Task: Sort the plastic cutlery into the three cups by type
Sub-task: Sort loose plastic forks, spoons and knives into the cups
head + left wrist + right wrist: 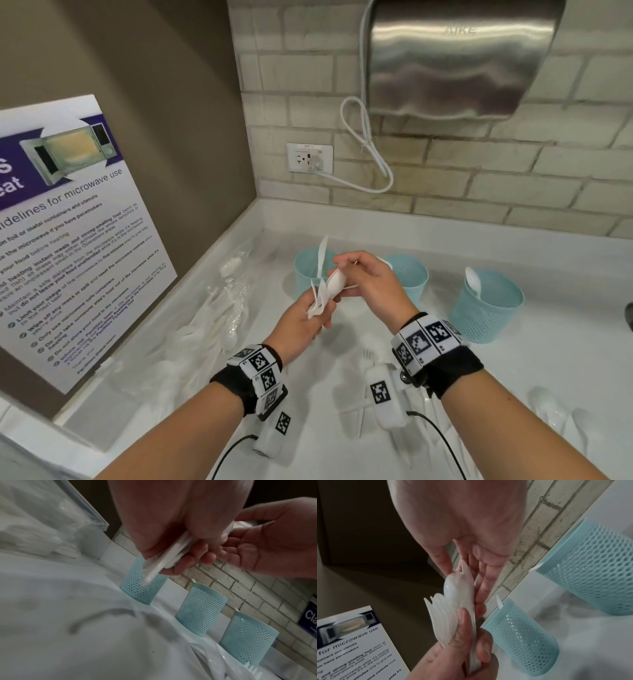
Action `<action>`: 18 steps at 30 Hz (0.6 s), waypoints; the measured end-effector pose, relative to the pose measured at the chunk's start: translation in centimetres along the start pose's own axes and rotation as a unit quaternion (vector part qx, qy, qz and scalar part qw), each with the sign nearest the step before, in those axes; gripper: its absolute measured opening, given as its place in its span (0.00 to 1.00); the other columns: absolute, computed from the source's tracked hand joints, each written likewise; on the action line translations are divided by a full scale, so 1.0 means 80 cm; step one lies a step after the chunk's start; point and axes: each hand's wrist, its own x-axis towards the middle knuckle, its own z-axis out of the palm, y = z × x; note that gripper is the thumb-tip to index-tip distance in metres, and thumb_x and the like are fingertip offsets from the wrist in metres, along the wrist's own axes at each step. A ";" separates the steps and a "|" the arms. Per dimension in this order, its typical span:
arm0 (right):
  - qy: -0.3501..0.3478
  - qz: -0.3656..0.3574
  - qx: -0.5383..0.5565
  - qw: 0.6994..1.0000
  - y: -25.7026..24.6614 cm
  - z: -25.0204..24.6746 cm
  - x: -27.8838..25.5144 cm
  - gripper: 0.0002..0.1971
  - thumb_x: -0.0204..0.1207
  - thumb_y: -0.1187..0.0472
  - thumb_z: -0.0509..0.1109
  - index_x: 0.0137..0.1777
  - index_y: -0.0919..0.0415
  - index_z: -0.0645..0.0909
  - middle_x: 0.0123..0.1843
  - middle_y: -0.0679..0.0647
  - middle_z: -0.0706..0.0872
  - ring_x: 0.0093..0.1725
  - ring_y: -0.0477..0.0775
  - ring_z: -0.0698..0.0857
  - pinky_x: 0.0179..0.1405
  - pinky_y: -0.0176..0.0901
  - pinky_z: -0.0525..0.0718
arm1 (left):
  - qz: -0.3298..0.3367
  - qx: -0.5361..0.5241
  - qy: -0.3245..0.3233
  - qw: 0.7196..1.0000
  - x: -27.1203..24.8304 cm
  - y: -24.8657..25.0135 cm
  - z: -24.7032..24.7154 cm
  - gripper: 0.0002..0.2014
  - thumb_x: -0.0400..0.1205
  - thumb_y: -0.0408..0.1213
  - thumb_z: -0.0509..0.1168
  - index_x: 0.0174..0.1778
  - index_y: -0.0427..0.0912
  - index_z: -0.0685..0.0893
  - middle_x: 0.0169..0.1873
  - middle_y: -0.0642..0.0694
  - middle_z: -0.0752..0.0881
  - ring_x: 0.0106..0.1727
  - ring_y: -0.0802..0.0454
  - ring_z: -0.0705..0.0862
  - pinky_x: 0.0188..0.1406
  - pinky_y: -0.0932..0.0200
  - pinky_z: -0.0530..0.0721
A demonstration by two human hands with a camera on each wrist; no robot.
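A bundle of white plastic cutlery sits in mid-air above the bench, forks and a spoon fanned together, just in front of the left of three pale blue perforated plastic cups. The left hand has its fingers and thumb curled round the handles, gripping the lot. The right hand reaches in from the other side, thumb touching the spoon bowl, its fingers only loosely bent alongside (whether it truly pinches one piece, I cannot tell). The middle cup and right cup stand along the bench's back edge, a white spoon upright in the right one. Loose white cutlery lies towards the bench's left edge, below a laminated microwave notice.
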 end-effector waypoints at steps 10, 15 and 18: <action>0.033 0.031 0.002 0.999 -0.009 -0.012 0.014 0.08 0.82 0.65 0.61 0.48 0.61 0.83 0.39 0.57 0.84 0.34 0.53 0.84 0.31 0.42 0.88 | -0.013 -0.053 0.024 0.998 0.001 0.011 0.004 0.08 0.86 0.40 0.58 0.58 0.49 0.80 0.26 0.46 0.81 0.20 0.55 0.66 0.20 0.65 0.65; 0.003 0.031 0.017 0.999 -0.001 -0.006 0.013 0.10 0.83 0.61 0.61 0.54 0.58 0.85 0.38 0.50 0.86 0.36 0.47 0.83 0.32 0.39 0.84 | -0.031 -0.086 0.025 0.996 0.003 0.020 0.006 0.09 0.87 0.46 0.55 0.59 0.51 0.75 0.26 0.42 0.82 0.18 0.53 0.65 0.18 0.63 0.65; 0.018 0.037 0.018 0.999 0.003 -0.004 0.014 0.09 0.83 0.63 0.61 0.52 0.62 0.83 0.36 0.54 0.84 0.35 0.50 0.82 0.29 0.37 0.81 | -0.045 -0.089 0.026 0.995 0.003 0.021 0.006 0.15 0.87 0.48 0.53 0.58 0.42 0.77 0.28 0.40 0.85 0.17 0.52 0.68 0.18 0.63 0.68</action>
